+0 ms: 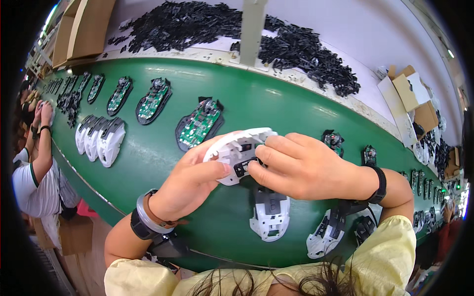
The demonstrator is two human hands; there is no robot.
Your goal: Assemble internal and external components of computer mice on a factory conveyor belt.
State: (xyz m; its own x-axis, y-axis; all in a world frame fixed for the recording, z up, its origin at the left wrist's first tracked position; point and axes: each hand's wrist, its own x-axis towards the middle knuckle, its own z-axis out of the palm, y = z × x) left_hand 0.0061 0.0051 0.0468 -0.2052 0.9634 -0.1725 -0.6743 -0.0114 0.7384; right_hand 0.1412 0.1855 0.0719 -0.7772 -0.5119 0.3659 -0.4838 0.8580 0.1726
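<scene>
My left hand grips a white computer mouse shell, its hollow inside turned up and its thumb on the near edge. Inside the shell sits a small black plastic part. The curled fingers of my right hand pinch at this part, and their tips partly hide it. Below my hands, a white shell with black pieces lies on the green work surface. Another white and black shell rests farther right, beside a dark mouse part.
Mouse bases with green circuit boards stand in a row along the green surface. Several white shells are grouped at left. Piles of small black parts cover the back shelf, split by a post. Another person works at far left.
</scene>
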